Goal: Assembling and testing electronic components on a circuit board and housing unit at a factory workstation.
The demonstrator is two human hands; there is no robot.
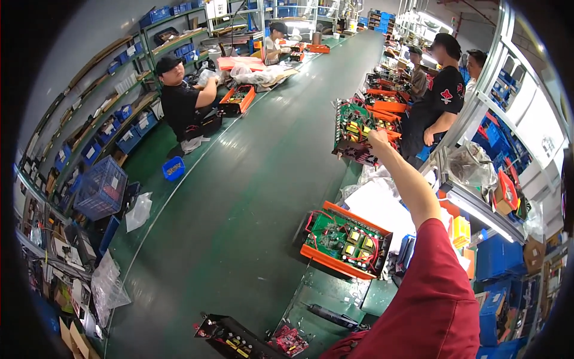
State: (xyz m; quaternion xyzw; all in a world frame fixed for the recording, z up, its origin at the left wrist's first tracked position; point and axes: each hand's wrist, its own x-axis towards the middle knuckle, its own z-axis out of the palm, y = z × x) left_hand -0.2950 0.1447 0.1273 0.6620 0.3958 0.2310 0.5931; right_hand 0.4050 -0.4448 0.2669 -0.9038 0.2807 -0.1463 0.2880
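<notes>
My right arm, in a red sleeve, stretches forward from the lower right. At its end my right hand (378,139) is closed at the near right edge of an open electronics unit (354,122) with a green circuit board, yellow-wrapped parts and a dark end panel. The fingertips are partly hidden against it. Closer to me, an orange-sided electronics unit (347,240) with a green board and red wires rests on the bench. A black power screwdriver (332,316) lies nearer still, beside a small red circuit board (289,341). My left hand is out of view.
A dark chassis (234,340) sits at the bottom edge. Several orange-cased units (385,100) line the bench beyond my hand, beside standing co-workers. Left of the green aisle (239,197), a person in black sits near a blue bin (173,169) and a blue crate (101,186).
</notes>
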